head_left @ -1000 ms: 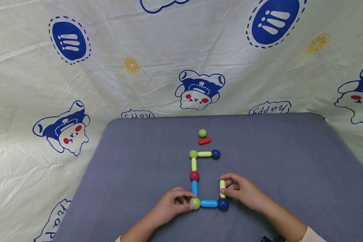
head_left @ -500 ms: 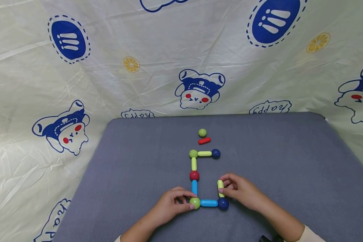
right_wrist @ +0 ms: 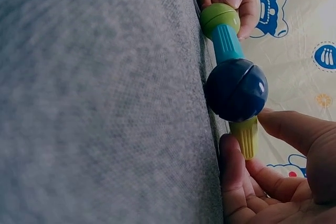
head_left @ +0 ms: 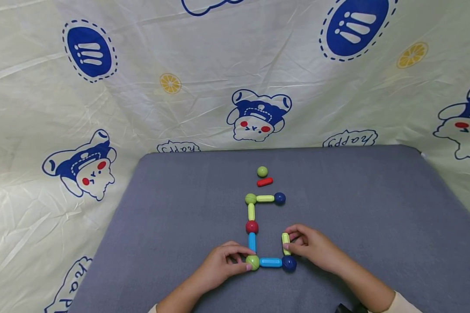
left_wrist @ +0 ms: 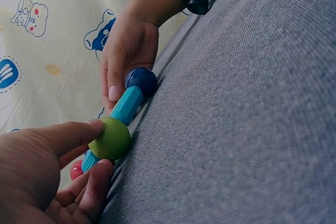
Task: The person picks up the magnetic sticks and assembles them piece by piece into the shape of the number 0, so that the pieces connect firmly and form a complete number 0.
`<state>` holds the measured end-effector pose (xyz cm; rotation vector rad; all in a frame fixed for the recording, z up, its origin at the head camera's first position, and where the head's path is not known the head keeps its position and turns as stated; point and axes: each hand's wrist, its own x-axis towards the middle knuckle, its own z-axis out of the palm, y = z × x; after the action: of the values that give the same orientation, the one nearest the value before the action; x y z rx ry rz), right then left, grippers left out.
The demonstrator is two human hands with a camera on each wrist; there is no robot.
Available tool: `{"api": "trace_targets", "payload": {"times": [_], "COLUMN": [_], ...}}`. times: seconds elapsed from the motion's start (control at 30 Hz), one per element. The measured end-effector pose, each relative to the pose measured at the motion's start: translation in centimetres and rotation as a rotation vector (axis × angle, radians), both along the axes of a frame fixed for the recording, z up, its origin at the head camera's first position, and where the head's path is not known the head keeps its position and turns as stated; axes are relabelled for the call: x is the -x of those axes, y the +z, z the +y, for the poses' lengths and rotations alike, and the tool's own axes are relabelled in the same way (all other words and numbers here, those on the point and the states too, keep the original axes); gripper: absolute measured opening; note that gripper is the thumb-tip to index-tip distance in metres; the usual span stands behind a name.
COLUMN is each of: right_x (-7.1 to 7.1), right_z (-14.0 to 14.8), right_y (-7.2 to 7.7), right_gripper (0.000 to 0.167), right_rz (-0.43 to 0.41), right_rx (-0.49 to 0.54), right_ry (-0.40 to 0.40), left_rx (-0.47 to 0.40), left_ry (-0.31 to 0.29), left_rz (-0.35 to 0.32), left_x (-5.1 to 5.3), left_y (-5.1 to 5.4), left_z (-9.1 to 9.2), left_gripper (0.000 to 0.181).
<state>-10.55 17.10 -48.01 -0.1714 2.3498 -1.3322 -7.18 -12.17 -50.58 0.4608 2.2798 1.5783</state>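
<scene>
My left hand [head_left: 228, 264] pinches the near green ball [head_left: 253, 262] between thumb and fingers. From that ball one blue rod [head_left: 252, 242] runs away to a red ball [head_left: 252, 227], and another blue rod [head_left: 271, 262] runs right to a navy ball [head_left: 289, 263]. With its thumb and fingers my right hand [head_left: 309, 245] holds a yellow rod [head_left: 286, 243], whose near end meets the navy ball. Beyond the red ball, a yellow rod [head_left: 251, 212] leads to a second green ball [head_left: 250, 199]. A further yellow rod [head_left: 265, 198] joins it to another navy ball [head_left: 280, 198].
A loose red rod [head_left: 264, 182] and a loose green ball [head_left: 262, 171] lie beyond the chain. Everything sits on a grey cloth-covered table [head_left: 180, 208], with a printed curtain [head_left: 203, 117] behind its far edge. Part of a black object [head_left: 348, 308] shows at the bottom edge.
The yellow rod in my right hand has tilted slightly, its far end shifting left, between one second and half a second ago. My left hand has stayed on the green ball.
</scene>
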Motion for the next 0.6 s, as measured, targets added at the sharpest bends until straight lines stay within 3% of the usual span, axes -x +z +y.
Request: {"api": "trace_targets", "payload": {"times": [0.6], "right_x": [0.94], "right_z": [0.71], "right_y": [0.23], "right_gripper": [0.046], "right_rz": [0.037], "right_rx": [0.003], "right_ry": [0.041], "left_rx": [-0.002], "left_ry": [0.006], "left_rz": [0.005], "left_x": [0.08], "left_y": [-0.08], "left_z": [0.03], "left_gripper": [0.024]}}
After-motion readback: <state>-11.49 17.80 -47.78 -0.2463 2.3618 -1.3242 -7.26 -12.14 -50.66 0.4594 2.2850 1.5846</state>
